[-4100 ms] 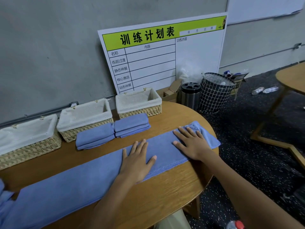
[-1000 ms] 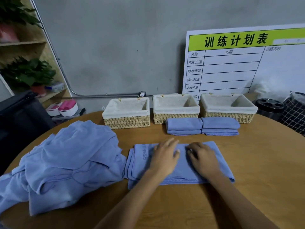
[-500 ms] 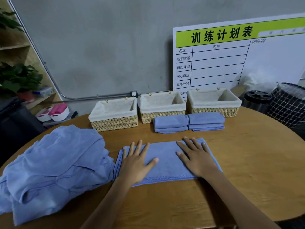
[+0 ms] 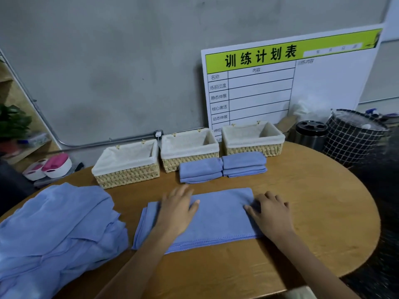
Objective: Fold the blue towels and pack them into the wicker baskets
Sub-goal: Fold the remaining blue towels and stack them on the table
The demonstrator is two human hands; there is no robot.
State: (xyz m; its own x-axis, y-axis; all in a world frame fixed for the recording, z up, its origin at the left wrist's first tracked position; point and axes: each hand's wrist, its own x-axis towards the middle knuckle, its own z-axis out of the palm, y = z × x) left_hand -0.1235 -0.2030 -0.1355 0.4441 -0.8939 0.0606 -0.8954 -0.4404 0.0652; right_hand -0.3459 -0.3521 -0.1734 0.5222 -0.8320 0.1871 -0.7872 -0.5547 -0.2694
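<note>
Sliding apart on the half-folded towel point(image 4: 218, 219): vs 0.5 s ago the L hand point(image 4: 176, 212) has moved toward the towel's 9 o'clock end and the R hand point(image 4: 273, 214) to its 3 o'clock edge. The L hand lies flat, fingers straight, pressing the cloth, holding nothing. R hand's fingers are curled at the towel's R edge; looks like they're starting to pinch it, but can't tell if cloth is actually gripped. My read: smoothing is done, next fold (R end over to L) is about to start. Towel sits at table point(image 4: 323, 212) centre, 6 o'clock of the baskets, same spot as before.

Counts:
- wicker baskets: 3 in a row at 12 o'clock, left basket point(image 4: 127, 167), middle basket point(image 4: 190, 152), right basket point(image 4: 252, 141), all w/ nothing visible inside.
- folded towels: 2, side by side, folded towel L point(image 4: 200, 170) and folded towel R point(image 4: 244, 164), just in front of the middle and R baskets, not packed yet.
- towel in progress: 1.
- unfolded pile point(image 4: 56, 229) at 9 o'clock: 1 heap, no. of towels in it can't tell.
</note>
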